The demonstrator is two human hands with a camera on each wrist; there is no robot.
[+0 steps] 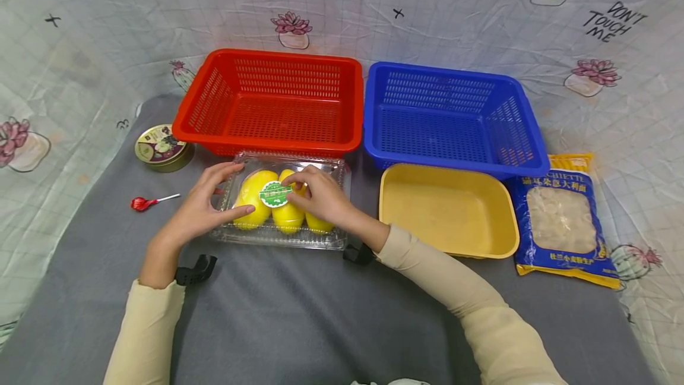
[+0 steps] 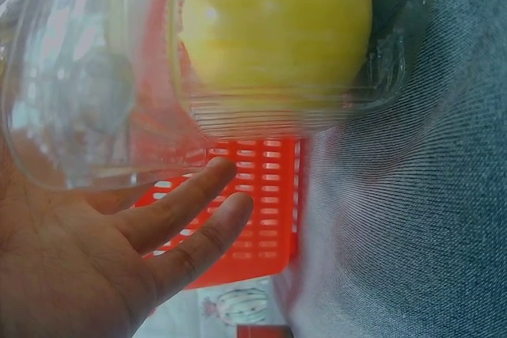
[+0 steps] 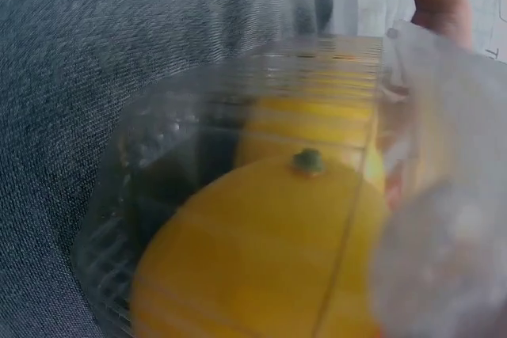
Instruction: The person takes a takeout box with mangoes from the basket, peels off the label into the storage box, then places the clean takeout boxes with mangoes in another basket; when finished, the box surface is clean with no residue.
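A clear plastic clamshell box (image 1: 243, 235) of lemons (image 1: 255, 186) lies on the grey cloth, with a round green-and-white sticker (image 1: 275, 193) over its lid. My left hand (image 1: 195, 207) spreads around the box's left end, its thumb reaching over the lid and its fingers toward the far left corner. In the left wrist view, two fingers (image 2: 190, 223) stretch out straight beside the plastic. My right hand (image 1: 323, 195) comes over the lid from the right, thumb and index finger pinching at the sticker's right edge. A lemon (image 3: 261, 251) shows through the plastic in the right wrist view.
Behind the box stands a red basket (image 1: 288, 146), with a blue basket (image 1: 454, 162) to its right. A yellow tray (image 1: 446, 212) and a blue pasta bag (image 1: 561, 218) lie right. A round tin (image 1: 165, 150) and a red lollipop (image 1: 141, 203) are at left.
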